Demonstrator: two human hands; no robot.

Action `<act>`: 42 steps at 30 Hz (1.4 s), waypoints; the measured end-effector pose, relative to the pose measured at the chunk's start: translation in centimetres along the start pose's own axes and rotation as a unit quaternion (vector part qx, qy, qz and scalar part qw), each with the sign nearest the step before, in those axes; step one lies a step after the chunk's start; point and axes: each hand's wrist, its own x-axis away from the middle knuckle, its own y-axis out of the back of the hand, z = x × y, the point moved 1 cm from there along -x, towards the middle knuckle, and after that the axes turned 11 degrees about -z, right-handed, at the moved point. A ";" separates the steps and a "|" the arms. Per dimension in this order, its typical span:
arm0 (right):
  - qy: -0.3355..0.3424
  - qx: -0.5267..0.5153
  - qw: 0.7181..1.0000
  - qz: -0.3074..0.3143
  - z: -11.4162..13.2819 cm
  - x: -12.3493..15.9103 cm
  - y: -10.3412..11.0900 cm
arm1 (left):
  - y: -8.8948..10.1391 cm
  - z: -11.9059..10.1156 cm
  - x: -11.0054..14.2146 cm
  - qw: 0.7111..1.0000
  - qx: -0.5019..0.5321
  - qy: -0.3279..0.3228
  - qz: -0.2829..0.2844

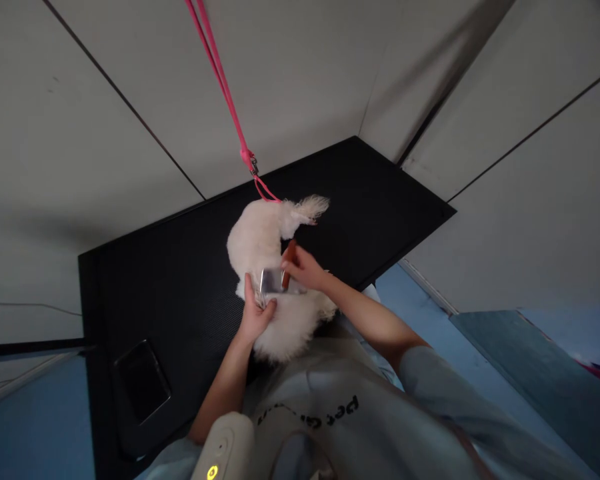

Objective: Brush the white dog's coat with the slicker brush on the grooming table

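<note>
A small white fluffy dog [263,243] stands on a black table [190,267], clipped to a pink leash [227,100] that runs up out of view. My right hand [305,269] is closed around the brown handle of a brush [280,277] whose metal head rests on the dog's back. My left hand [255,315] lies on the dog's fur just beside the brush head, thumb raised, fingers pressed into the coat.
A dark phone [141,380] lies flat on the table's near left corner. Grey panelled walls [105,120] close in behind the table. A white device with a lit yellow button [223,453] hangs at my chest. Blue floor [30,427] shows on both sides.
</note>
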 end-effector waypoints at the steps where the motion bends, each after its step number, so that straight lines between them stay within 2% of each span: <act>1: -0.008 0.001 1.000 0.020 0.0 -0.1 -0.1 | -0.2 0.1 0.2 1.000 -0.002 -0.006 -0.006; 2: -0.019 0.001 1.000 -0.001 -0.1 -0.2 -0.1 | -0.4 0.3 0.4 1.000 0.000 -0.011 -0.015; 4: -0.036 0.001 0.993 -0.111 -0.1 -0.4 0.1 | -0.7 0.6 0.9 0.999 0.005 -0.018 -0.040; 5: -0.035 0.006 0.989 -0.142 -0.1 -0.4 0.1 | -0.9 0.7 1.2 0.998 0.004 -0.019 -0.056; 6: -0.026 0.014 0.991 -0.133 0.0 -0.4 -0.1 | -1.0 0.8 1.4 0.997 -0.001 -0.020 -0.075; 9: -0.003 0.043 0.999 0.000 0.4 -0.5 -0.7 | -1.1 0.9 1.9 0.994 -0.012 -0.011 -0.113; 10: -0.009 0.050 0.999 0.000 0.6 -0.7 -0.8 | -1.1 0.9 1.9 0.994 -0.006 -0.008 -0.113; 11: -0.019 0.054 0.998 -0.040 0.8 -0.9 -0.7 | -1.0 0.8 2.0 0.994 0.004 -0.004 -0.111; 13: -0.030 0.050 0.986 -0.159 1.2 -1.2 -0.3 | -1.0 0.7 2.0 0.994 0.024 0.002 -0.105; 14: -0.026 0.046 0.982 -0.181 1.4 -1.3 -0.2 | -0.9 0.5 2.0 0.994 0.031 0.007 -0.107; 15: -0.015 0.043 0.986 -0.161 1.6 -1.2 -0.2 | -0.9 0.4 1.9 0.992 0.038 0.014 -0.116; 17: 0.004 0.045 0.998 -0.050 1.9 -1.0 -0.4 | -0.7 0.2 1.7 0.987 0.063 0.044 -0.144; 18: 0.004 0.050 0.999 -0.014 2.1 -0.9 -0.5 | -0.7 0.1 1.5 0.981 0.089 0.071 -0.154; 19: -0.002 0.055 0.998 -0.019 2.3 -0.9 -0.4 | -0.6 0.0 1.3 0.974 0.123 0.105 -0.159; 22: -0.009 0.063 0.987 -0.147 3.3 -0.8 0.0 | -0.6 -0.3 0.5 0.941 0.235 0.196 -0.144; 23: 0.004 0.067 0.988 -0.136 3.8 -0.7 -0.1 | -0.5 -0.5 0.2 0.932 0.260 0.208 -0.141; 26: 0.045 0.111 0.990 0.067 5.2 -0.2 -1.0 | -0.6 -1.1 -0.3 0.923 0.291 0.212 -0.133; 27: 0.041 0.135 0.986 0.092 5.6 -0.1 -1.2 | -0.7 -1.3 -0.4 0.923 0.292 0.215 -0.127; 28: 0.033 0.154 0.985 0.071 6.0 -0.2 -1.2 | -0.7 -1.5 -0.5 0.923 0.293 0.221 -0.118; 30: 0.026 0.162 0.986 -0.036 6.7 -0.3 -1.1 | -0.8 -1.9 -0.7 0.919 0.300 0.236 -0.100; 31: 0.036 0.152 0.986 -0.058 7.0 -0.4 -1.1 | -0.8 -1.9 -0.8 0.916 0.305 0.243 -0.096; 32: 0.053 0.139 0.988 -0.032 7.2 -0.4 -1.2 | -0.8 -2.0 -0.8 0.912 0.311 0.252 -0.093; 34: 0.076 0.133 0.983 0.103 7.5 -0.2 -1.6 | -0.8 -2.0 -0.9 0.904 0.322 0.266 -0.091; 35: 0.070 0.146 0.975 0.151 7.5 -0.1 -1.9 | -0.7 -2.0 -1.0 0.902 0.324 0.271 -0.090; 36: 0.057 0.163 0.972 0.157 7.4 0.0 -2.0 | -0.7 -2.0 -1.0 0.901 0.326 0.274 -0.089; 37: 0.043 0.175 0.976 0.120 7.3 0.0 -1.9 | -0.6 -2.0 -0.9 0.900 0.328 0.275 -0.085; 39: 0.029 0.164 0.986 -0.005 7.0 0.1 -1.6 | -0.6 -2.1 -0.8 0.901 0.325 0.274 -0.084; 40: 0.032 0.140 0.989 -0.033 6.8 0.3 -1.5 | -0.5 -2.0 -0.7 0.903 0.319 0.274 -0.090; 41: 0.036 0.113 0.993 -0.020 6.5 0.6 -1.4 | -0.5 -1.9 -0.6 0.905 0.311 0.272 -0.102; 42: 0.036 0.090 0.995 0.022 6.0 0.9 -1.3 | -0.3 -1.8 -0.5 0.908 0.299 0.267 -0.119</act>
